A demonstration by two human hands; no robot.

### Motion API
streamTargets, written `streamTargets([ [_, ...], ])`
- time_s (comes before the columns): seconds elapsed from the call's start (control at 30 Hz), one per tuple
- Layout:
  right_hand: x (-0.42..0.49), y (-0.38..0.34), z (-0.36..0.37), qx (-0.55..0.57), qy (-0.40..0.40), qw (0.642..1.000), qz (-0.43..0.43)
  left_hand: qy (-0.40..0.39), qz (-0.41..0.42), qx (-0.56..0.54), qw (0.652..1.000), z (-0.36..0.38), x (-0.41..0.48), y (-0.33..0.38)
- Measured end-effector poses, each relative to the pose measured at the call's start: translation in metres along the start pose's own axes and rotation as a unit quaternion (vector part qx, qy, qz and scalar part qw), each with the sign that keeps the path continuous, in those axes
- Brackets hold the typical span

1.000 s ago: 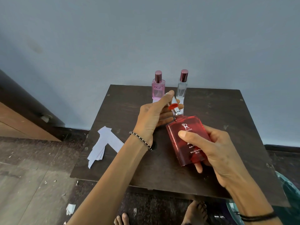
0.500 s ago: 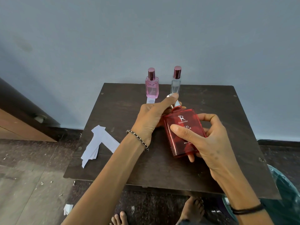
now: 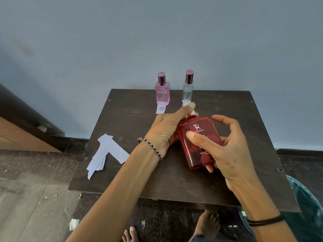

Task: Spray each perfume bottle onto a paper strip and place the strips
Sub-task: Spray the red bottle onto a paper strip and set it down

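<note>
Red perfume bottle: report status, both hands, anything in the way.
Right hand grips red perfume bottle, tilted. Left hand grips its top end. Pink DGZ bottle, clear bottle upright just beyond.

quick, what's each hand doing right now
left hand: gripping the top of the red perfume bottle
right hand: holding that bottle's body

One head-worn camera looks forward and down, close over a dark table [image 3: 227,109] set against a blue wall [image 3: 157,32].
</note>
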State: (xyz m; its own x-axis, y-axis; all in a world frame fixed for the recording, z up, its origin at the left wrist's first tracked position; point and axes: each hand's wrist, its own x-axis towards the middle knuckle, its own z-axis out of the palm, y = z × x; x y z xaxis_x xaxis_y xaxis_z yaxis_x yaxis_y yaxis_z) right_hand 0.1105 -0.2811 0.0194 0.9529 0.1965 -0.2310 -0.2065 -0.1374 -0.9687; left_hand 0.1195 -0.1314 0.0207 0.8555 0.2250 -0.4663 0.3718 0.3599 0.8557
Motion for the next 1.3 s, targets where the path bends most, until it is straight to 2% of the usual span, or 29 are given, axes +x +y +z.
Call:
streamTargets([
  [0.17, 0.003, 0.003, 0.004, 0.001, 0.010, 1.000, 0.005, 0.038, 0.005, 0.001, 0.999, 0.009, -0.002, -0.003],
  [0.37, 0.008, 0.002, -0.001, 0.008, -0.003, 1.000, 0.013, 0.021, 0.001, -0.008, 1.000, 0.008, 0.001, -0.008],
  [0.7, 0.006, 0.002, -0.013, 0.047, -0.019, 0.999, -0.008, 0.103, 0.100, -0.060, 0.988, 0.014, 0.002, -0.013],
  [0.83, 0.005, 0.003, -0.024, 0.069, 0.005, 0.997, -0.026, 0.086, 0.133, -0.075, 0.985, 0.011, 0.005, -0.018],
  [1.03, 0.007, 0.002, -0.040, 0.113, 0.071, 0.990, -0.042, 0.069, 0.161, -0.005, 0.985, 0.013, 0.012, -0.026],
  [1.23, 0.009, 0.006, -0.048, 0.122, 0.084, 0.988, -0.053, 0.058, 0.187, 0.124, 0.973, 0.018, 0.015, -0.027],
  [1.3, 0.011, 0.007, -0.048, 0.123, 0.084, 0.987, -0.058, 0.070, 0.197, 0.190, 0.959, 0.026, 0.016, -0.027],
])
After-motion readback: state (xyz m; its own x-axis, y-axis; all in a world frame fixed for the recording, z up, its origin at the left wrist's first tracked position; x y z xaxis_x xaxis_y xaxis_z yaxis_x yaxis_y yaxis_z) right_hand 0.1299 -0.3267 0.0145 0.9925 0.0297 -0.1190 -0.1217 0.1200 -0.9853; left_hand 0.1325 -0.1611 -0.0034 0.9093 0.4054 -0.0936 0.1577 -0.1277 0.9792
